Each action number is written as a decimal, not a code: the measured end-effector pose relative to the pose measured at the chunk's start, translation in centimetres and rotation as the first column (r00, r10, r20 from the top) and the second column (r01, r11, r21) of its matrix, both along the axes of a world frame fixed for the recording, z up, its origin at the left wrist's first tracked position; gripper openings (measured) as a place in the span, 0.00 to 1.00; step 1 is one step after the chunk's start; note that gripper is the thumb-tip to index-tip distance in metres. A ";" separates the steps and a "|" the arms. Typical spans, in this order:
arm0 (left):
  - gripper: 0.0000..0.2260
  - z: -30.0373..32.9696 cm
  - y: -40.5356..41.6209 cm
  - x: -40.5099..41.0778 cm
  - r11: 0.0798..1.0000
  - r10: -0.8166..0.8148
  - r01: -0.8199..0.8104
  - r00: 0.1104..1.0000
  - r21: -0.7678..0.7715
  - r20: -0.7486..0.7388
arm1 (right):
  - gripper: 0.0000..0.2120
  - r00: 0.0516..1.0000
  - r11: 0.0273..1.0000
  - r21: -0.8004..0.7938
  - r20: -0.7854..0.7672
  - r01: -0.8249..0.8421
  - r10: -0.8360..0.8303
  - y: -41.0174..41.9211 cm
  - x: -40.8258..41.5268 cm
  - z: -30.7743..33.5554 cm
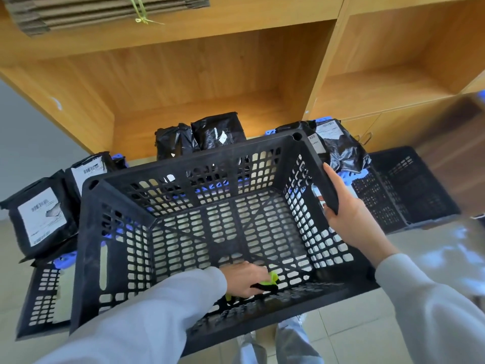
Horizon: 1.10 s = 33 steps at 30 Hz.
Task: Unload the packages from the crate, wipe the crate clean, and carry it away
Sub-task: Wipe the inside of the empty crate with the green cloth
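Note:
A black slotted plastic crate [147,182] fills the middle of the view, lifted and tilted, with no packages inside. My left hand [245,281] is inside it near the front wall, gripping a yellow-green and black cloth [273,281] against the crate's floor. My right hand [346,216] grips the crate's right rim, thumb over the top edge. Black plastic packages with white labels lie outside the crate: two at the left [39,214], two on the wooden shelf behind [217,132], and one at the right [341,148].
A wooden shelf unit [183,95] stands behind, with flat cardboard [105,11] tied on top. Another black crate [409,190] sits at the right, and one [42,295] at the lower left. Blue crate parts show under the packages. The floor is pale tile.

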State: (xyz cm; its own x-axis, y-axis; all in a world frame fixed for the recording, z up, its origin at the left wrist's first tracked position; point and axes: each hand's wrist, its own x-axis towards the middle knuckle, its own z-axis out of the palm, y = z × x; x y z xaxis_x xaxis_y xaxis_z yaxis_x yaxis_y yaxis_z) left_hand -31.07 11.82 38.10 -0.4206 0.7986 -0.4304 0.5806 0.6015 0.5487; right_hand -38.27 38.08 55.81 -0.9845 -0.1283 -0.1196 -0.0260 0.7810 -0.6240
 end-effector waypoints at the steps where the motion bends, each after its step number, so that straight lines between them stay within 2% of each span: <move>1: 0.15 0.0 0.3 0.1 1.000 0.018 -0.017 0.999 -0.011 0.049 | 0.46 1.000 1.000 -0.003 0.002 -0.002 0.002 0.0 0.0 0.0; 4: 0.16 0.0 0.5 -0.2 0.998 0.059 -0.057 0.989 -0.020 0.135 | 0.46 1.000 1.000 -0.008 0.003 -0.004 0.004 -0.1 -0.1 0.0; 7: 0.13 0.1 0.2 -1.3 0.995 0.103 -0.100 0.986 -0.032 0.129 | 0.46 1.000 1.000 0.001 0.003 0.002 -0.002 -0.1 -0.1 -0.1; 13: 0.08 -0.4 -0.8 -4.8 0.977 0.215 -0.215 0.976 0.004 -0.033 | 0.46 1.000 1.000 0.007 0.006 0.005 -0.005 0.0 -0.2 -0.3; 19: 0.08 -0.6 -1.7 -8.3 0.938 0.345 -0.344 0.926 0.039 -0.155 | 0.47 1.000 1.000 -0.007 0.009 0.007 -0.007 0.1 -0.2 -0.4; 25: 0.10 -0.6 -1.9 -10.8 0.954 0.288 -0.299 0.934 -0.023 -0.213 | 0.47 1.000 1.000 -0.003 0.015 0.009 -0.009 0.1 -0.4 -0.3; 30: 0.10 -0.2 -2.7 -13.8 0.927 0.329 -0.372 0.875 -0.056 -0.356 | 0.47 1.000 1.000 -0.009 0.002 0.010 -0.010 0.1 -0.4 -0.2; 33: 0.13 0.1 -3.0 -15.3 0.915 0.293 -0.387 0.833 -0.114 -0.470 | 0.46 1.000 1.000 -0.002 0.003 0.015 -0.015 0.1 -0.4 -0.2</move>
